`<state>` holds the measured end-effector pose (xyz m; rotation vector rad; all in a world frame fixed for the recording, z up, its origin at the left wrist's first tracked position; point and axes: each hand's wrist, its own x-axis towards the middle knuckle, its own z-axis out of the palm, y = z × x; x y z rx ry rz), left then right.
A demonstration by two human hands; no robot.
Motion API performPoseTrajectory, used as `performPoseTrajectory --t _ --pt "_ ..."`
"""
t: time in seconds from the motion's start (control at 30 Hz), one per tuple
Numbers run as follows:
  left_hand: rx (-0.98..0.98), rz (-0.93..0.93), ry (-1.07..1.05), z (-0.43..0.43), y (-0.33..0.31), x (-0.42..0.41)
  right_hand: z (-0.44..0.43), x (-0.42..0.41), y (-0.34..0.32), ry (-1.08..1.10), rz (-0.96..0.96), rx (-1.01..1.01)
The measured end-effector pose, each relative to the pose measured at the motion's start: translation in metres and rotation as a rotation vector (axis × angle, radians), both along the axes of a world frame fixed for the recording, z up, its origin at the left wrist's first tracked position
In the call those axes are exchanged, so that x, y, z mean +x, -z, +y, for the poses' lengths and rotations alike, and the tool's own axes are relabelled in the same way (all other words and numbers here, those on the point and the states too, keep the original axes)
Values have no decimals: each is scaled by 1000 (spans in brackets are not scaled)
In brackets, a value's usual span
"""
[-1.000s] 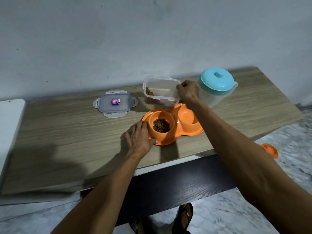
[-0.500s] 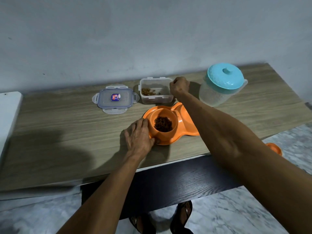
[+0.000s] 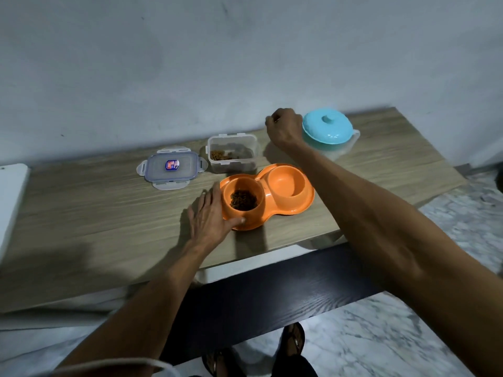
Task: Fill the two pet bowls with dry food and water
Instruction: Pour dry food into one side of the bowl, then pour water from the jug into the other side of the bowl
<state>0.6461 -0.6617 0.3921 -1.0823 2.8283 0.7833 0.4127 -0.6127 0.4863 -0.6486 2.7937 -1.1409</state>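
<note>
Now my left hand [image 3: 211,213] lies open against the kibble-filled bowl [image 3: 243,198], my right hand [image 3: 283,129] curls empty beside the jug [image 3: 330,136]; careless pouring could flood the kibble.

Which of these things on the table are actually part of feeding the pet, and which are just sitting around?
In use: orange double bowl, kibble, clear food container, blue-lidded water pitcher.

Just lying about: container lid, white board at the table's left end.

Double bowl [image 3: 288,198] just right of left hand [image 3: 209,216]; container [image 3: 232,153] behind; jug [image 3: 330,134] beside right hand [image 3: 283,129].
</note>
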Motion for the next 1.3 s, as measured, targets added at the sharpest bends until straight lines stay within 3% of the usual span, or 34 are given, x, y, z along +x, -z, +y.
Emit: performPoseTrajectory --t 0.13,0.37,0.5,0.7,0.87,1.13,1.3 --pt "-162 48 119 18 -22 -21 37 -10 -32 26 95 -88" --pt "-255 -92 254 55 -36 -66 105 -57 -49 194 119 -215" --pt "-201 -150 169 67 -36 -87 137 -88 -28 322 -90 -225" --pt "-235 -196 125 85 -31 -110 157 -116 9 408 -483 -469" --pt "-245 -193 110 92 -29 -112 160 -131 29 467 -579 -559" --pt "-229 -191 80 96 -20 -108 151 -132 11 354 -545 -470" --pt "-216 -193 81 96 -20 -112 146 -131 -6 210 -363 -338"
